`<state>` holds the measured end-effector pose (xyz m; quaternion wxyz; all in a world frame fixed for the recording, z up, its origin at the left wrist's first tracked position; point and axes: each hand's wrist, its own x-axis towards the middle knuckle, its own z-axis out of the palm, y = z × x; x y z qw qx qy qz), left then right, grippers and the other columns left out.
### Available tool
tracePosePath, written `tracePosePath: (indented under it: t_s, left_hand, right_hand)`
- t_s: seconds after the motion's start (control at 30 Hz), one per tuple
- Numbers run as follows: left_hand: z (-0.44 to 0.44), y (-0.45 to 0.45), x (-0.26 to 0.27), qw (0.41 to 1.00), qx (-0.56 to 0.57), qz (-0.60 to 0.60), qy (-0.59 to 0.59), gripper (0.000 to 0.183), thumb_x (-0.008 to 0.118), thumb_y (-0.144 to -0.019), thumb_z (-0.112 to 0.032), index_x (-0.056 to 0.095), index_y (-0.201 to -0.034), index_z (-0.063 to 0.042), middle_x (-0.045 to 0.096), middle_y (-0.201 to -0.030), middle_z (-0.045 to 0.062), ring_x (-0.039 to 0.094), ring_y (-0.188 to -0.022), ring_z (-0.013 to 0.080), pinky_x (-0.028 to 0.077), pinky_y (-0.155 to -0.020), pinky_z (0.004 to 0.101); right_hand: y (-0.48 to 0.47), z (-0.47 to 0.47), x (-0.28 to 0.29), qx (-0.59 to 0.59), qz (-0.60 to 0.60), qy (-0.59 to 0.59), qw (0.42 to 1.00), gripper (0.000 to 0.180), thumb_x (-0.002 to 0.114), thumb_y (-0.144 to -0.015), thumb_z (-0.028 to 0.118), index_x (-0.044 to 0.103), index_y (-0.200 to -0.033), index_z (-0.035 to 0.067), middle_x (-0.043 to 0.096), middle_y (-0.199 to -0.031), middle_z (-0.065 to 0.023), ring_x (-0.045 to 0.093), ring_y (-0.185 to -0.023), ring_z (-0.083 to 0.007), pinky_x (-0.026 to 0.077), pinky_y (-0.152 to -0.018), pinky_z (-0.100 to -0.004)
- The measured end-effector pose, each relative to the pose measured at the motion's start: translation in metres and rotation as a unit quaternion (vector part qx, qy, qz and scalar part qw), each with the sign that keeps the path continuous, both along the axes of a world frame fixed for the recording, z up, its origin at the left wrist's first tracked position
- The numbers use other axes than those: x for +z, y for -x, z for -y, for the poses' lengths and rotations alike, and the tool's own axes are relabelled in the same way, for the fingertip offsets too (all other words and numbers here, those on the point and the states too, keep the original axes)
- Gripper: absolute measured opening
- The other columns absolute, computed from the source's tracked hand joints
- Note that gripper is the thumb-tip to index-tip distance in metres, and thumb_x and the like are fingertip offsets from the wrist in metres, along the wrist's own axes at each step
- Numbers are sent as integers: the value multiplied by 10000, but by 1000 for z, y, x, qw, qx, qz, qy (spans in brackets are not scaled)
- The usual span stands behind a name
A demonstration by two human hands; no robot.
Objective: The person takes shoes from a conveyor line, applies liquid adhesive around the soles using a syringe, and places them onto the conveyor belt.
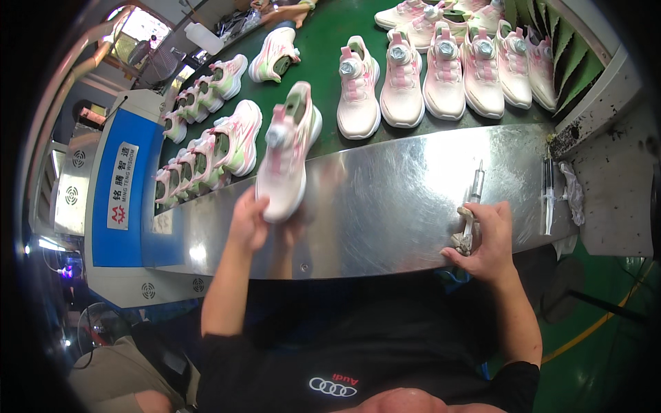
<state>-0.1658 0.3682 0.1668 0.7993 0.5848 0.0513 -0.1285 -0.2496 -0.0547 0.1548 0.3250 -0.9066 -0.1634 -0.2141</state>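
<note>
My left hand [250, 219] grips a pale pink and white sneaker [284, 173] by the side of its toe. The sneaker is held over the far edge of the steel plate [382, 206], with its heel pointing away from me and its lacing dial facing up. At the right, my right hand [488, 240] is curled around a syringe [477, 186]. Its fingers are at the flange and its thumb is by the plunger end, where greyish material is wrapped around it. The syringe's tip points away from me.
Similar sneakers [444, 77] line the green belt [320, 62] beyond the plate, with more sneakers [237, 137] at left. Another syringe [548, 196] and crumpled white plastic [572, 193] lie at right. A blue machine panel [120, 186] borders the left. Another person's hand [299, 13] shows at the top.
</note>
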Motion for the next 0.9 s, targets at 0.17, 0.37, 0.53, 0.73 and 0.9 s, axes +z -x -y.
tracePosePath:
  t_s: [0.17,0.37,0.53,0.73,0.9]
  left_hand:
    - [19,-138,-25,997,-55,-37,-33,340,586,-874,-103,516,-1170,50,618,-1100,131,617,-988,235,482,-906,386]
    - [45,-139,-22,962,-68,-82,-251,359,662,-854,-206,572,-1103,36,657,-949,94,643,-776,155,536,-701,281]
    - [-2,-94,-15,972,41,36,-229,384,675,-839,-170,538,-1126,45,634,-861,64,625,-697,135,527,-649,255]
    - [-104,-63,-38,931,241,133,-241,664,704,-781,-46,331,-1329,2,563,-1127,96,569,-1011,161,476,-856,283]
    - [-70,-114,-27,916,262,148,-264,738,727,-745,-20,328,-1366,-14,495,-1272,121,494,-1150,207,416,-956,313]
  right_hand:
    - [-1,-6,2,-1,1,6,1000,699,844,-525,374,558,-1084,66,605,-892,-61,429,-750,-253,385,-715,-345]
    - [-1,-10,2,12,-1,21,1000,671,818,-573,428,579,-1069,44,599,-893,-79,449,-777,-268,381,-722,-356]
    - [2,-7,2,1,15,12,1000,673,811,-609,449,565,-1081,39,578,-931,-108,448,-827,-274,384,-737,-365]
    - [-1,-11,-2,7,15,-13,1000,711,827,-600,415,532,-1117,24,571,-940,-113,446,-828,-278,395,-732,-374]
    - [2,-9,0,6,10,-10,1000,709,840,-589,383,530,-1111,17,583,-957,-127,470,-834,-287,409,-739,-376]
